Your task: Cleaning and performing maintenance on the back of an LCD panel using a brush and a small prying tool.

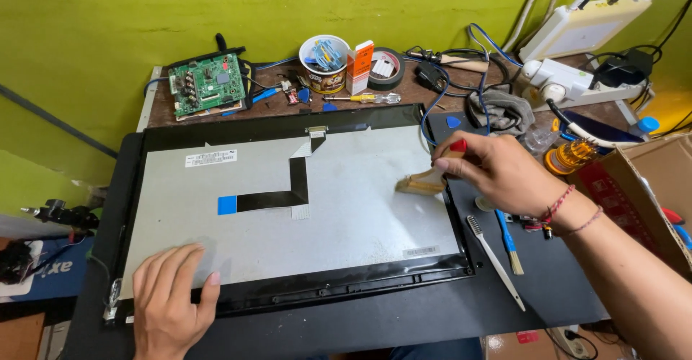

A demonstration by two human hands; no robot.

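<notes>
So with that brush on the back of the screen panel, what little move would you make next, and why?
Probably a short sweep of the paintbrush leftward, toward the black ribbon cable. The right hand holds its bristles on the panel's grey back near the right edge, so most of the surface lies to the left. The left hand presses flat on the lower left corner, steadying it.

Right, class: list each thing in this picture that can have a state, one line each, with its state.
Left hand: flat, pressing the panel's lower left corner.
Right hand: gripping a brush.
Brush: held, bristles on the panel.
Display panel: lying face down, back exposed.
Flat ribbon cable: lying flat against the panel back.
Circuit board: removed, lying apart.
</notes>
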